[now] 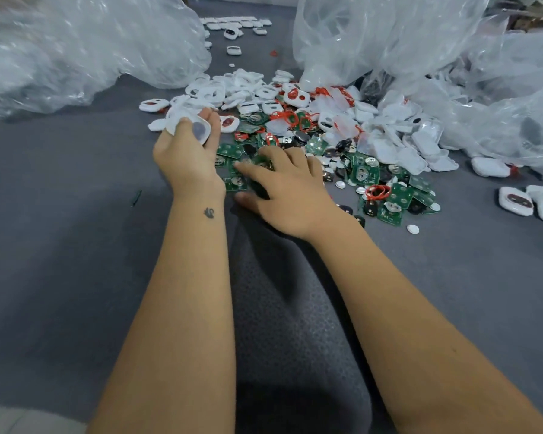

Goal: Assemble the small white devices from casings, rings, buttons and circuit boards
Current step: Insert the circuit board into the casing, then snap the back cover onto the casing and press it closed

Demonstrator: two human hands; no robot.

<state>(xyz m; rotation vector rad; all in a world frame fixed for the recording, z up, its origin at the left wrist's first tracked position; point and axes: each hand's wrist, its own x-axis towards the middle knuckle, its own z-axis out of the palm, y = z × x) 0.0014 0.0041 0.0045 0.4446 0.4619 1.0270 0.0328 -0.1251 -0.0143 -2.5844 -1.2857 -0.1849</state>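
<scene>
clearly we are still in the middle of the work, and much is left. our left hand (185, 148) is raised a little over the grey cloth (60, 245) and its fingers are curled around a white casing (198, 128) with a grey oval opening; we cannot tell if a ring or a button already sits in it. our right hand (282, 183) lies low on the near edge of the heap, just beside the left wrist, with the fingers spread and only lightly bent over the green circuit boards (367, 173); it touches them, but we cannot see any board pinched between the fingers, so we judge that it is searching for one. the two hands are near each other but not joined. the loose parts are all mixed: white casings (248, 86) are piled at the far side, red rings (378, 191) and small round white buttons (413, 229) are scattered among the boards, and more white parts spill out of the clear plastic bags (389, 36). some pieces look already assembled: a few white devices (516, 200) with a dark window lie at the right, well apart from the heap, and a small group lies far up the cloth between the bags. compared with the heap this number is small. so, as far as we can judge, one casing is in the hand and waits for its board, and the big part of the pile is not yet done.
</scene>
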